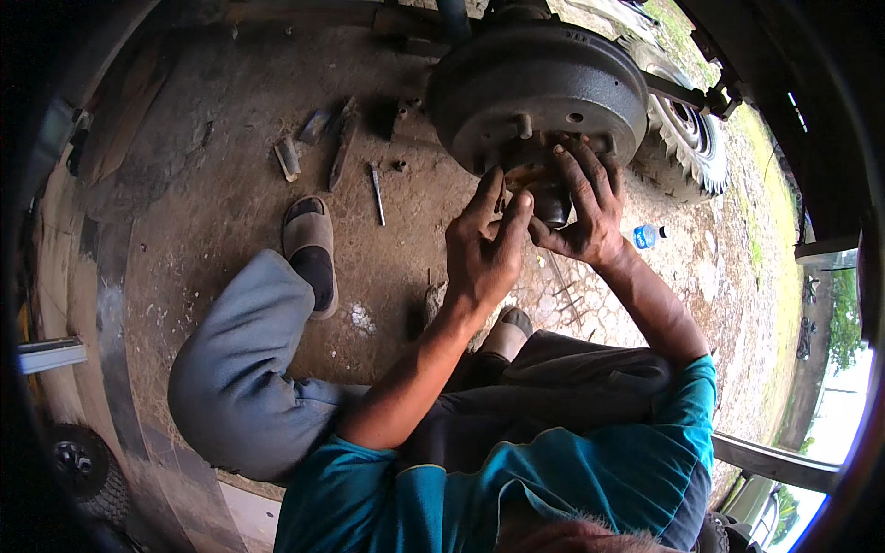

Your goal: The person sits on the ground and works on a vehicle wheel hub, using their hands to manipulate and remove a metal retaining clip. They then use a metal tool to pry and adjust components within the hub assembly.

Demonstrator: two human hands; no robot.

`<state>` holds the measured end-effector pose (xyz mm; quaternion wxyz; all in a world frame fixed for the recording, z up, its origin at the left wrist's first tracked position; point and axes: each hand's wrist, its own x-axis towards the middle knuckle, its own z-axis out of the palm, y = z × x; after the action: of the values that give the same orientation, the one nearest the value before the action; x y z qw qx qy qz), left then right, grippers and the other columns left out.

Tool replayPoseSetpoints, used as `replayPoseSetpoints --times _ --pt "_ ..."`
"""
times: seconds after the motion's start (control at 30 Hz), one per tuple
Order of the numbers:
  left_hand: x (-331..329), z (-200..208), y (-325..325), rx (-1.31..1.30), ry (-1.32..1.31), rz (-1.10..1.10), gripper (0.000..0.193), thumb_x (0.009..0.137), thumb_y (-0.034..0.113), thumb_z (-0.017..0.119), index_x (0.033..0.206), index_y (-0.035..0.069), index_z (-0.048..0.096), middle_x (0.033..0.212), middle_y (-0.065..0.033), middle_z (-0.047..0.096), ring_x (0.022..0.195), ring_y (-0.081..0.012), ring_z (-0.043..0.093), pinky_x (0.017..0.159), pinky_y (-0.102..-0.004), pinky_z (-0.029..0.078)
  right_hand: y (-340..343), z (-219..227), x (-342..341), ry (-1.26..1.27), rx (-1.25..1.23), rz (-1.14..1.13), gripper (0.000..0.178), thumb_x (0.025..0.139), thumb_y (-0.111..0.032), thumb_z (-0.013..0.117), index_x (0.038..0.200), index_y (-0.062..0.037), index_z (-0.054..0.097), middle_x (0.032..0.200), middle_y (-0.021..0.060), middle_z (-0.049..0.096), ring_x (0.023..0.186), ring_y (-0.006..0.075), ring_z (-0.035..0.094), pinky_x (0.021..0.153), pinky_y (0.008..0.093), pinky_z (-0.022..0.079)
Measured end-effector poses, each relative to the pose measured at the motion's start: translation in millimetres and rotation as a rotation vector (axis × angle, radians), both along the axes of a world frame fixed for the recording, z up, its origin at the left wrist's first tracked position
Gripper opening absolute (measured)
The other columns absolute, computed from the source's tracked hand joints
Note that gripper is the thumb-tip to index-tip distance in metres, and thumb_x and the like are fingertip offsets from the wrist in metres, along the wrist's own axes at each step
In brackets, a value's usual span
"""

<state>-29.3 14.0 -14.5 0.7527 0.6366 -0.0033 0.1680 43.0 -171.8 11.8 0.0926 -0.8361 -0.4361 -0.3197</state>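
Observation:
A dark metal brake drum [539, 78] with studs fills the top middle, and a round wheel hub [553, 208] juts from its centre towards me. My right hand [590, 198] is wrapped around the hub's right side, its fingers over the top and the thumb below. On the left side of the hub, my left hand [484, 249] has its index finger and thumb raised close to the metal, the other fingers curled. Whatever lies between those fingers is too small and shadowed to make out. Brownish grease shows on the hub between my hands.
On the dirt floor lie a thin metal rod [378, 194], a short metal tube [288, 158], a flat rusty bar [344, 146] and a small nut [399, 166]. A bottle with a blue label [648, 236] lies to the right. A large treaded tyre [678, 138] stands behind the drum.

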Motion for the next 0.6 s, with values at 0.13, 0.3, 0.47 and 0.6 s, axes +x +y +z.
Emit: replayPoseSetpoints --times 0.13,0.3,0.47,0.6 --pt "10 1 11 -0.031 0.092 -0.117 0.053 0.112 0.034 0.061 0.143 -0.009 0.063 0.107 -0.0208 0.079 0.099 -0.0216 0.074 0.086 -0.0354 0.058 -2 -2 1 0.008 0.033 0.008 0.089 0.082 -0.051 0.086 0.150 -0.0006 0.059 0.144 0.0242 0.064 0.133 0.0421 0.063 0.111 0.0582 0.046" --pt "2 1 2 -0.038 0.002 -0.024 0.057 0.110 0.035 0.064 0.144 -0.011 0.061 0.117 -0.0233 0.077 0.103 -0.0240 0.075 0.088 -0.0345 0.060 1 2 1 -0.002 0.017 0.009 0.088 0.082 -0.049 0.086 0.149 -0.0001 0.059 0.144 0.0237 0.064 0.132 0.0421 0.064 0.113 0.0598 0.046" --pt "8 -10 -5 -0.111 -0.023 -0.079 0.069 0.103 0.035 0.074 0.150 -0.013 0.054 0.133 -0.0311 0.072 0.111 -0.0321 0.077 0.085 -0.0367 0.065 2 0 1 0.006 0.032 0.020 0.086 0.083 -0.048 0.086 0.148 0.0001 0.060 0.143 0.0242 0.064 0.131 0.0451 0.063 0.115 0.0623 0.044" --pt "1 -9 -8 -0.074 -0.010 -0.061 0.068 0.103 0.030 0.075 0.152 -0.011 0.053 0.134 -0.0273 0.071 0.115 -0.0281 0.075 0.090 -0.0358 0.064 2 2 1 0.005 0.033 0.020 0.083 0.083 -0.044 0.087 0.149 0.0000 0.060 0.142 0.0246 0.064 0.131 0.0451 0.063 0.114 0.0635 0.045"
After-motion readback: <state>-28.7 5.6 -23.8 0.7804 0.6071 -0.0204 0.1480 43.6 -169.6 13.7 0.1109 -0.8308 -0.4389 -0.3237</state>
